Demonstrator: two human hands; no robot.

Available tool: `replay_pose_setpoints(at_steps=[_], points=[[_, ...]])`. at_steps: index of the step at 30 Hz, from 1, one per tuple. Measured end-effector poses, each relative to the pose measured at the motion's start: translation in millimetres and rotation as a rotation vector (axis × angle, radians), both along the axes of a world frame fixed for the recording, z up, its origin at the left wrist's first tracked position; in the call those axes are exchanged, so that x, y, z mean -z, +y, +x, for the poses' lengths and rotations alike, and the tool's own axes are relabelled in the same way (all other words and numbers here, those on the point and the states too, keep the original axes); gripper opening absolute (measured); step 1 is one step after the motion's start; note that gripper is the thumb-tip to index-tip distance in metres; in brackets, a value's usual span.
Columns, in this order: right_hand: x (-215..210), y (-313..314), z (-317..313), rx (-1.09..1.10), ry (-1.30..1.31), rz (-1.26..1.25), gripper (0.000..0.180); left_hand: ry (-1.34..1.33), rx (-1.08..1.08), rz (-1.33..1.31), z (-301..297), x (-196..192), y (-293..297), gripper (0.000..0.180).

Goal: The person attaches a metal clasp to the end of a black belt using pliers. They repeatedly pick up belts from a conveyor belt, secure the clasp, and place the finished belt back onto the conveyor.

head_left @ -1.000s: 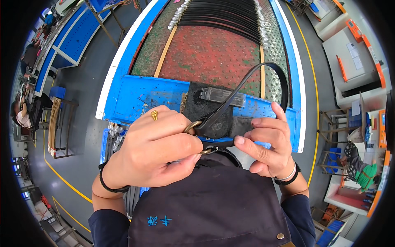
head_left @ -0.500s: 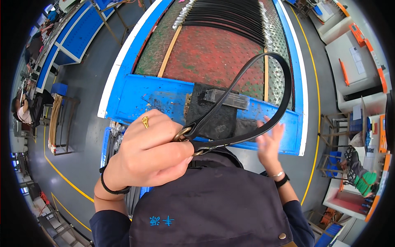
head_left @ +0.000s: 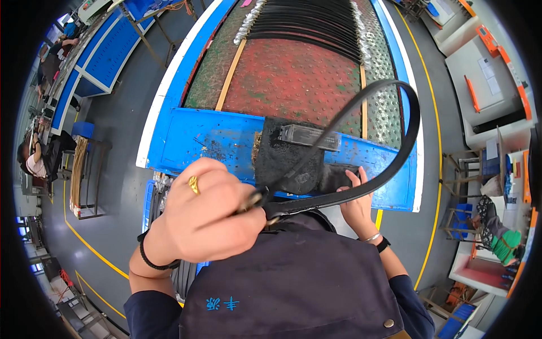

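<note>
My left hand [head_left: 206, 217] is closed round the metal-ringed ends of a black leather strap [head_left: 407, 135]. The strap curves up and away to the right in a large loop, and its ring end is blurred. Behind the lower run of the loop, my right hand [head_left: 357, 209] reaches to a small dark cloth [head_left: 333, 178] on the blue tray ledge. Its fingers are apart, with the tips at the cloth's right edge; the strap partly hides this hand. Left of the cloth lies a larger black pad [head_left: 285, 164], with a clear plastic box [head_left: 310, 137] across its top.
Beyond the blue ledge [head_left: 220, 133], a row of black straps [head_left: 305, 28] spans two wooden strips on a red-green studded surface. My dark apron [head_left: 288, 282] fills the near middle. At left stands a rack [head_left: 84, 169]; seated people work at both sides.
My right hand has moved a little left and away from me, onto the dark cloth's edge. The strap loop has swung to the right, while my left hand keeps its hold.
</note>
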State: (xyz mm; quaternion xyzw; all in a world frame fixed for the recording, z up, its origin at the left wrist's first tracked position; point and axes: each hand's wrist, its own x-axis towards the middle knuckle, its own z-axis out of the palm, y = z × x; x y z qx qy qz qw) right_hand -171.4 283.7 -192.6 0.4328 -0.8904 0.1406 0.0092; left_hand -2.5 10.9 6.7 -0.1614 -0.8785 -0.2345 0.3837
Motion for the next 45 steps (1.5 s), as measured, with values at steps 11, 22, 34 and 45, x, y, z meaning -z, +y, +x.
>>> replay_pose_setpoints(at_steps=[11, 22, 34, 45], points=[[0, 15, -7, 0.025, 0.044, 0.169, 0.033, -0.407, -0.058, 1.052, 21, 31, -5, 0.007], [-162, -93, 11, -0.384, 0.325, -0.288, 0.045, -0.876, 0.399, 1.857, -6, 31, 3, 0.013], [-175, -100, -9, -0.676, 0.039, -0.273, 0.021, -0.445, -0.134, 1.015, 18, 37, 7, 0.036], [-181, -92, 1, -0.696, -0.022, -0.265, 0.023, -0.385, -0.238, -0.226, 15, 16, 8, 0.023]])
